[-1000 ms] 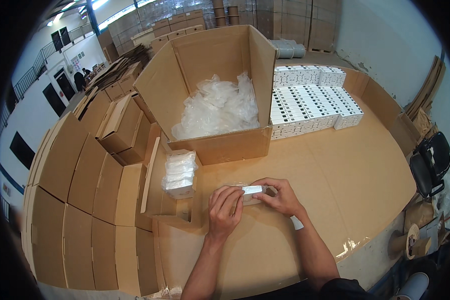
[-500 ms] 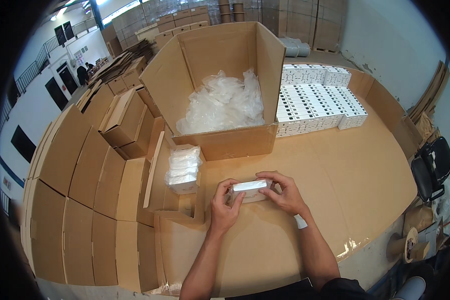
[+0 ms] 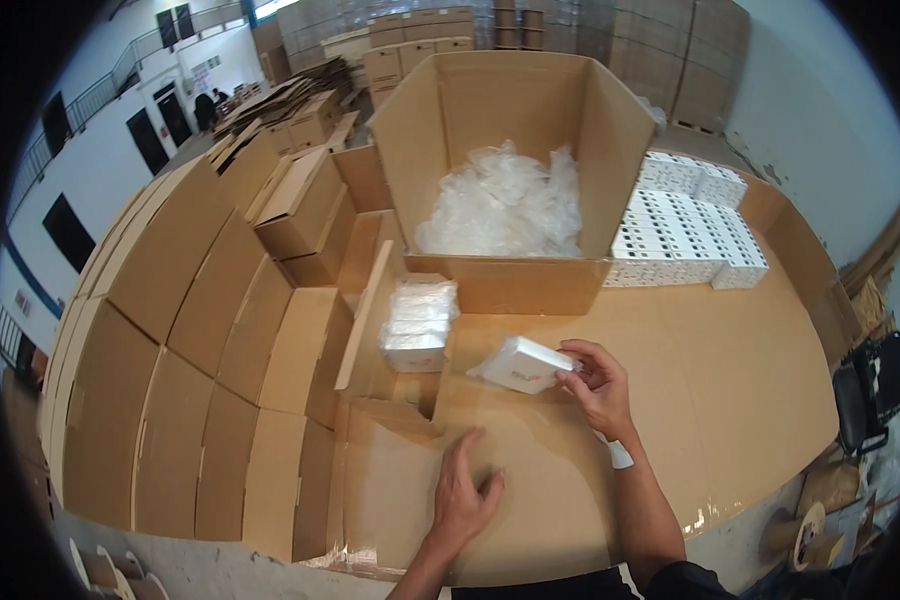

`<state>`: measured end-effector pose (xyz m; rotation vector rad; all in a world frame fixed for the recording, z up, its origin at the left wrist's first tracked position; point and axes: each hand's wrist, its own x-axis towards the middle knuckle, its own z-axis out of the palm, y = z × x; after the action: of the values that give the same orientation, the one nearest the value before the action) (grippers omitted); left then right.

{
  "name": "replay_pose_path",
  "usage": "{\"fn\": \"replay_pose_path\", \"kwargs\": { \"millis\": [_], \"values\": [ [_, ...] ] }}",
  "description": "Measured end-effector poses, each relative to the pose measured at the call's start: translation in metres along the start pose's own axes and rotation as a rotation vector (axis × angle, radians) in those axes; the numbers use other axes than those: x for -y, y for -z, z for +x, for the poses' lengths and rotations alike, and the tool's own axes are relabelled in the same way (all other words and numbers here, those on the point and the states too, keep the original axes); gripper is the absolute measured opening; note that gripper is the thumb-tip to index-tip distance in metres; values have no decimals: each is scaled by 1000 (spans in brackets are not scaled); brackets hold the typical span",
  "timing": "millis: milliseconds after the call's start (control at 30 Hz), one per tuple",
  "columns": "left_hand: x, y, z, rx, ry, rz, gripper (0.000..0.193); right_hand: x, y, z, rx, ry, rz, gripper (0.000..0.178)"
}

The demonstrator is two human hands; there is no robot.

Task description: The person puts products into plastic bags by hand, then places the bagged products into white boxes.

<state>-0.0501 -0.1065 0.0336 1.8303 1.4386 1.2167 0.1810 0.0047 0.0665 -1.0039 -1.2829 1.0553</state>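
Note:
My right hand [image 3: 598, 388] pinches one end of a small white box in a clear plastic bag [image 3: 526, 364], raised over the cardboard tabletop and tilted. Loose plastic sticks out at the box's left end. Lower down, my left hand [image 3: 466, 497] holds nothing, its thumb and fingers apart just above the cardboard. To the left stands an opened carton [image 3: 370, 318] with a row of similar bagged white boxes [image 3: 417, 327] inside. The near part of that carton shows its bare bottom.
A large open carton [image 3: 507, 285] holds a heap of clear plastic bags [image 3: 510, 203]. Stacked white boxes [image 3: 682, 230] stand behind to the right. Closed brown cartons [image 3: 215, 400] form a wall on the left. A black chair [image 3: 870, 385] is at the right edge.
My left hand has let go of the bagged box and dropped toward me. My right hand now holds it alone, tilted. The view has shifted, so the surroundings sit farther right.

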Motion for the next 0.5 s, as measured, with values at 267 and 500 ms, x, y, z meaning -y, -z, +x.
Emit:
{"fn": "replay_pose_path", "kwargs": {
  "millis": [267, 500],
  "values": [
    [-18, 46, -65, 96, 26, 239, 43, 30, -70, 22, 52, 185, 197, 38],
    [-15, 45, -64, 74, 5, 213, 38, 24, -111, 43, 230, 295, 161, 26]
  ]
}}
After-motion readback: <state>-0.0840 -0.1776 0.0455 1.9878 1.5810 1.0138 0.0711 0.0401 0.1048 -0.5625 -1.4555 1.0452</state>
